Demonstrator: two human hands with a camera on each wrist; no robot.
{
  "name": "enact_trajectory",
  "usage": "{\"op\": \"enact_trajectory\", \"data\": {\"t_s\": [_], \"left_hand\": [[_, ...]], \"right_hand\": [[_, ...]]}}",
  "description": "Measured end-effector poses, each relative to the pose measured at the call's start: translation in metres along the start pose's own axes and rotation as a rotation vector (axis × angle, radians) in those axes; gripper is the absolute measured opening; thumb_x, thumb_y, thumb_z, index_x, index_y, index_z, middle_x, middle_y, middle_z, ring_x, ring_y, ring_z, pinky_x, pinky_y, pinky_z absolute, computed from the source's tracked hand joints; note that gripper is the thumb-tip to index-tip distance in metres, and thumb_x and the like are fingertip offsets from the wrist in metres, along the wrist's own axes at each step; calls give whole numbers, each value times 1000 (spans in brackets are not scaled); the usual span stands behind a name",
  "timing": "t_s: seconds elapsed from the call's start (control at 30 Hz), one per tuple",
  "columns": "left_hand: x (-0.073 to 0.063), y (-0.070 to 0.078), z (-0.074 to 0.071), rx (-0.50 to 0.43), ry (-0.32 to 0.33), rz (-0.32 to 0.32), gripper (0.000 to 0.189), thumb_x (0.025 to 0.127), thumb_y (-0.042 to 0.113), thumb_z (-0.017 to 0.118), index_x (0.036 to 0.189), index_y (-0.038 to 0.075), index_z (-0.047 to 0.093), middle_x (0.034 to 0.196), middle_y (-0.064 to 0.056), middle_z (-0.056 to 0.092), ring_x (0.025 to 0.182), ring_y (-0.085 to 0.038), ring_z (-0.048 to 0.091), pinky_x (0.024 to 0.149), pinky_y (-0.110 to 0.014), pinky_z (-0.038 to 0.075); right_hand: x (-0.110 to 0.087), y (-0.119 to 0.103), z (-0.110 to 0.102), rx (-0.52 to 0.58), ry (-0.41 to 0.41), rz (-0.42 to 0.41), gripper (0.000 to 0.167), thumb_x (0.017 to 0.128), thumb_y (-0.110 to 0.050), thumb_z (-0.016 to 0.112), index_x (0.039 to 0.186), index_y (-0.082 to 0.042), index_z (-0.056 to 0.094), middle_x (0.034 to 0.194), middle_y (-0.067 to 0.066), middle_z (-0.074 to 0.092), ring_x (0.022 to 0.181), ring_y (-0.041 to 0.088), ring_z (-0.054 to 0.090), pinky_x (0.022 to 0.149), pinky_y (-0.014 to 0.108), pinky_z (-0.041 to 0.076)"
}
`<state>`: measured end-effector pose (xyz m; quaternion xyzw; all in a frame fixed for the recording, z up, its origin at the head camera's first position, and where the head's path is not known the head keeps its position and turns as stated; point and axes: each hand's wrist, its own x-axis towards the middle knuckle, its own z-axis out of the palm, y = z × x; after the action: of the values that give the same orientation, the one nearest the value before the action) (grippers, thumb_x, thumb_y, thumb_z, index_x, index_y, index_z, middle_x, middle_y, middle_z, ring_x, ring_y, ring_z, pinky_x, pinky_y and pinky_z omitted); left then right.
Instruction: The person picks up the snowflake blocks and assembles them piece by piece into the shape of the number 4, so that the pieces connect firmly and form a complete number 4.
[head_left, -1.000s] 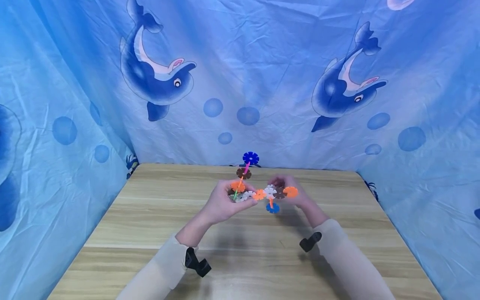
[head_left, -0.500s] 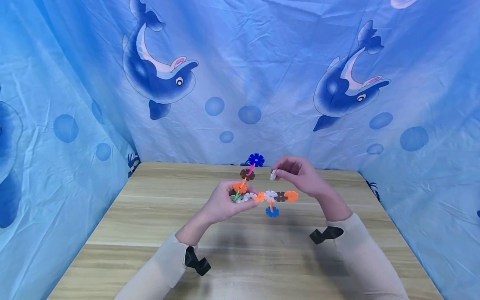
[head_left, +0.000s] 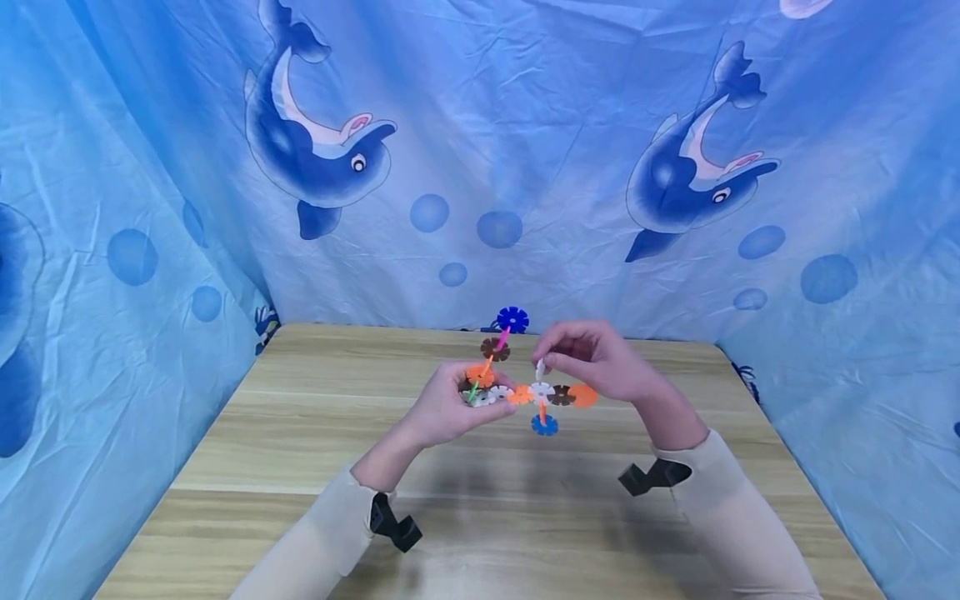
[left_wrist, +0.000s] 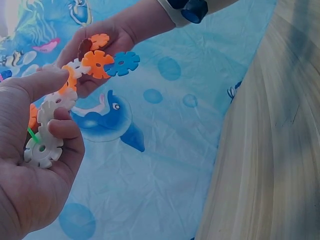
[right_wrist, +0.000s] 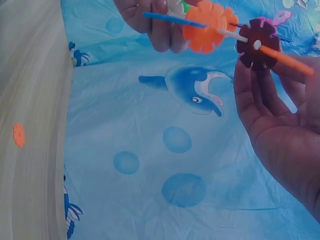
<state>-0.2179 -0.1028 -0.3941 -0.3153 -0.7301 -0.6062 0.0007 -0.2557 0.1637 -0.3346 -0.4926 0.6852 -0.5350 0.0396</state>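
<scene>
My left hand (head_left: 442,408) grips a chain of interlocking snowflake discs by its white discs (left_wrist: 42,150), held up above the table. From there one branch climbs through an orange disc (head_left: 480,376) and a brown disc (head_left: 495,349) to a dark blue disc (head_left: 513,320). The other runs right through orange, white and brown discs to an end orange disc (head_left: 582,395), with a blue disc (head_left: 545,425) hanging below. Between thumb and fingers, my right hand (head_left: 596,362) pinches a loose white disc (head_left: 540,368) edge-on, right over the chain's white disc (head_left: 542,392).
Below both hands lies the wooden table (head_left: 495,533). A separate orange disc (right_wrist: 19,135) rests on it in the right wrist view. Blue dolphin-printed cloth (head_left: 510,150) hangs at the back and both sides. Each wrist wears a black camera mount (head_left: 395,523).
My right hand left the chain's right end, came up with a white disc, then lowered it leftward onto the chain's white disc. The left hand stays nearly still with the chain.
</scene>
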Motion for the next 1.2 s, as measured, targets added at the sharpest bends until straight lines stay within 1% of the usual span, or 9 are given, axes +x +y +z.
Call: {"op": "enact_trajectory", "data": {"t_s": [0.07, 0.33, 0.53, 0.7, 0.73, 0.83, 0.97, 1.1, 1.2], "left_hand": [[0, 0, 0, -1, 2, -9, 21, 90, 10, 84, 111, 6, 79, 112, -13, 80, 93, -15, 76, 81, -28, 65], [1, 0, 0, 5, -7, -34, 18, 91, 11, 84, 108, 8, 80, 113, -11, 80, 94, -16, 76, 81, -30, 66], [2, -1, 0, 23, -15, -18, 17, 91, 11, 83, 107, 8, 80, 113, -10, 80, 94, -16, 75, 81, -31, 65], [3, -3, 0, -1, -22, -11, 18, 90, 8, 83, 108, 7, 79, 109, -11, 80, 91, -19, 75, 81, -31, 66], [3, -3, 0, -2, -20, -13, 18, 90, 8, 84, 108, 7, 79, 108, -10, 81, 90, -19, 75, 80, -31, 66], [3, -4, 0, -11, -8, -34, 19, 91, 10, 83, 109, 7, 79, 105, -10, 81, 88, -22, 75, 78, -30, 65], [3, -4, 0, -20, 24, -61, 21, 93, 15, 82, 112, 7, 79, 104, -9, 80, 87, -25, 74, 75, -29, 64], [3, -4, -1, -3, 41, -57, 22, 92, 16, 83, 113, 8, 79, 105, -8, 80, 91, -21, 74, 78, -29, 62], [5, -4, 0, -5, 36, -50, 23, 92, 14, 83, 114, 7, 79, 106, -11, 81, 91, -21, 74, 79, -30, 62]], "right_hand": [[0, -1, 0, 12, -20, -5, 16, 100, 14, 59, 110, 6, 71, 101, 12, 72, 87, 14, 72, 74, 31, 66], [1, -3, -1, 50, -81, 5, 14, 101, 13, 59, 106, 7, 70, 107, 0, 72, 90, 16, 70, 75, 27, 64], [2, -3, -2, 26, -107, -4, 16, 101, 13, 59, 108, 5, 71, 108, -4, 71, 88, 13, 65, 70, 25, 61], [0, -2, -2, 18, -141, 2, 22, 101, 15, 57, 110, 1, 72, 106, 2, 70, 81, 16, 60, 61, 24, 54], [0, -3, -1, -1, -134, 2, 23, 101, 15, 57, 111, 0, 72, 107, 4, 70, 82, 17, 61, 63, 24, 57], [-4, -6, 2, -155, -77, -25, 28, 99, 12, 63, 118, -5, 75, 113, 6, 72, 88, 18, 64, 69, 25, 59], [-13, -13, 7, -453, -2, -74, 42, 93, -2, 79, 133, -14, 74, 128, 3, 72, 106, 17, 68, 83, 30, 62], [-18, -18, 10, -655, -7, -129, 61, 86, -10, 88, 143, -16, 68, 140, 4, 69, 124, 21, 68, 95, 38, 65], [-20, -19, 11, -744, -13, -190, 68, 81, -9, 92, 143, -14, 67, 141, 7, 69, 129, 26, 67, 101, 38, 64]]}}
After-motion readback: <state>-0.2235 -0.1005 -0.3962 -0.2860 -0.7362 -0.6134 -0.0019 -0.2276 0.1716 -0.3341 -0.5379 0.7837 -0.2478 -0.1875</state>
